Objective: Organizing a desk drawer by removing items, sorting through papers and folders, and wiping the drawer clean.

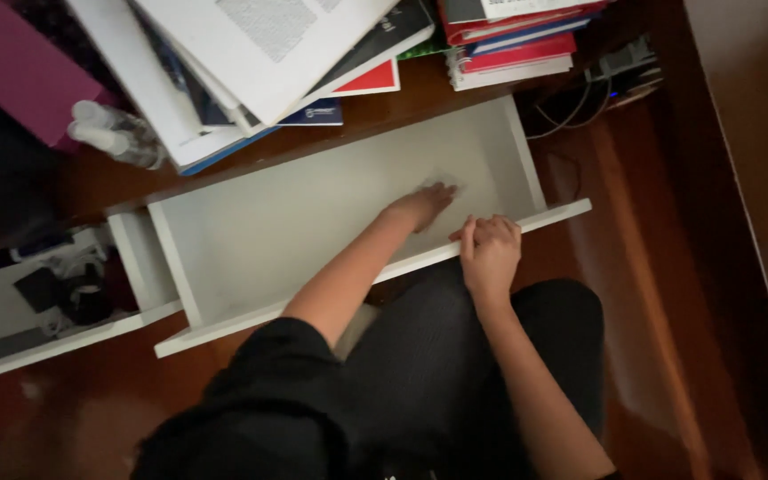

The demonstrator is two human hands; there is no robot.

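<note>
White drawer [251,231], smooth flat panels, pulled out under dark wood desk [402,93]. Left hand [421,205] flat on drawer floor, fingers blurred, prob. together. Right hand [489,252] curled over front edge, fingers clamped tog. Neighbouring drawer [37,302] cut off, contents too dim to ID.

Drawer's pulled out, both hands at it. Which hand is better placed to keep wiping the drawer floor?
Probably the left hand: it lies flat on the open drawer's floor with something pale under its fingers. The right hand grips the front edge.

Hands [455,227] reach into an open white drawer [277,222].
</note>
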